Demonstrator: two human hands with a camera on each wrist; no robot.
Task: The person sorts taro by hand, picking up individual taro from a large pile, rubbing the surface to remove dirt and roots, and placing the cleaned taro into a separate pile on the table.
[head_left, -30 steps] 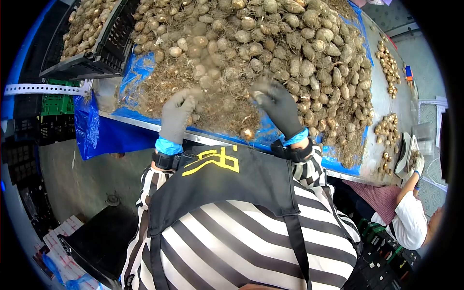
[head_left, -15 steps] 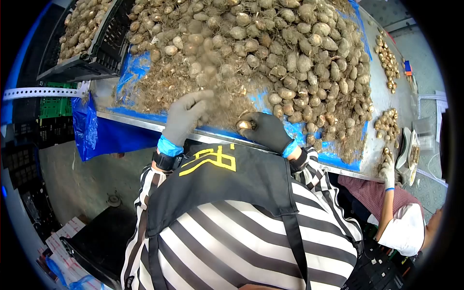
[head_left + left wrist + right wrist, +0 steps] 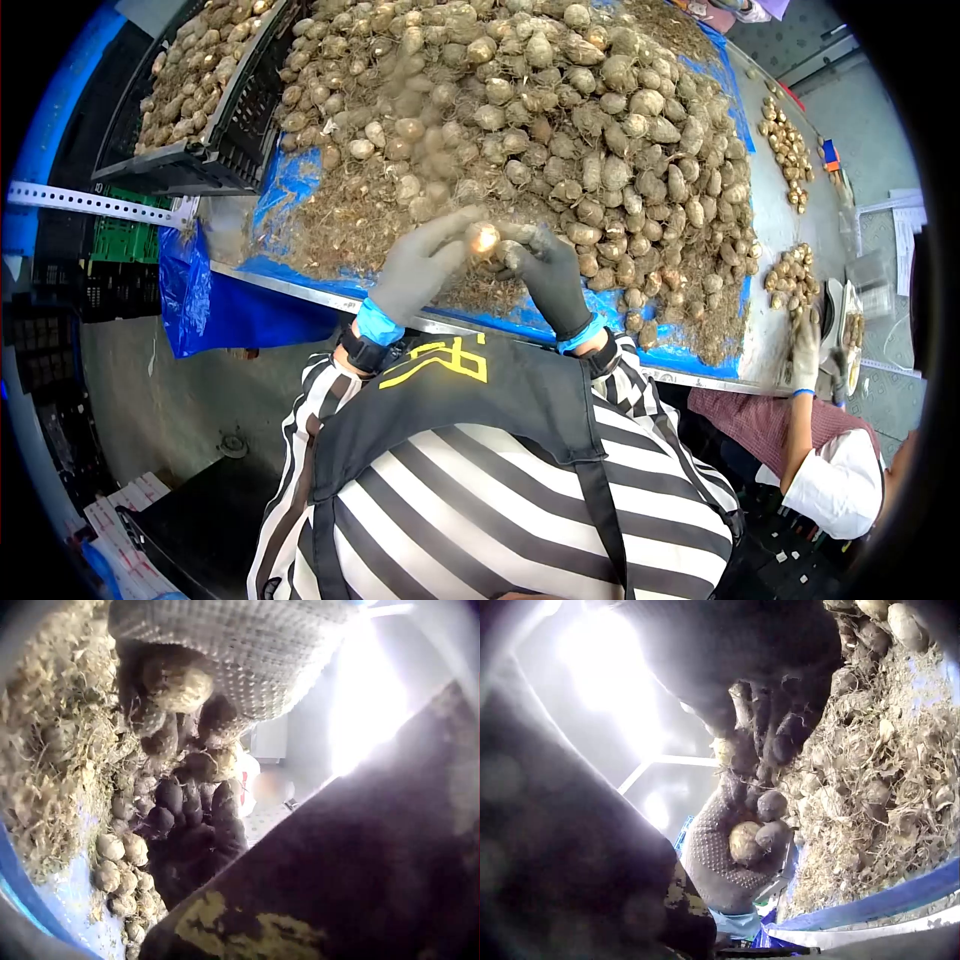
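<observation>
Left hand (image 3: 420,265), right hand (image 3: 545,272), both curled (fingertips meeting)

Seen from my head, soft even daylight falls on the bulb pile (image 3: 560,110) with hardly a shadow. The fisheye bends the edges and blacks out the corners. The bulb (image 3: 483,238) I hold shines pale and is slightly smeared. At my left wrist, white glare burns out the upper right, and my apron (image 3: 375,847) is a dark blur. At my right wrist, glare floods the upper left.

A metal table (image 3: 800,215) (blue sheet (image 3: 240,310) over it) stands on grey floor (image 3: 170,400).
</observation>
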